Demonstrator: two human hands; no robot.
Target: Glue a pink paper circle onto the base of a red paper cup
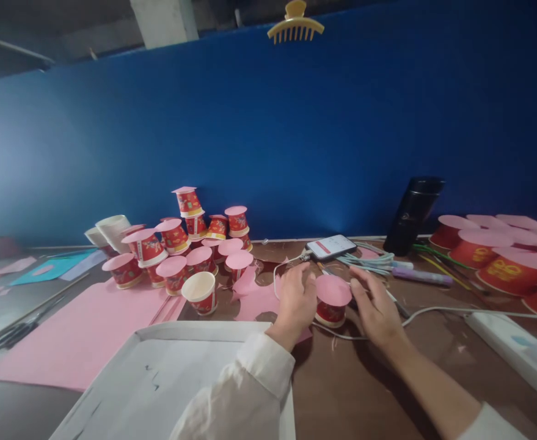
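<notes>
An upside-down red paper cup stands on the brown table, a pink paper disc lying on its base. On the disc's left side is my left hand, fingers extended and apart from one another. My right hand is on the other side, open, with its fingertips close to the disc's edge. Whether either hand touches the disc is hard to tell. Behind my left hand lies a pink paper sheet with cut-out curves. An upright paper cup with its mouth up stands further left.
Several disc-topped red cups are grouped and stacked at left; larger ones stand at right. Around me are a phone, black bottle, purple marker, power strip, white tray, pink paper and scissors.
</notes>
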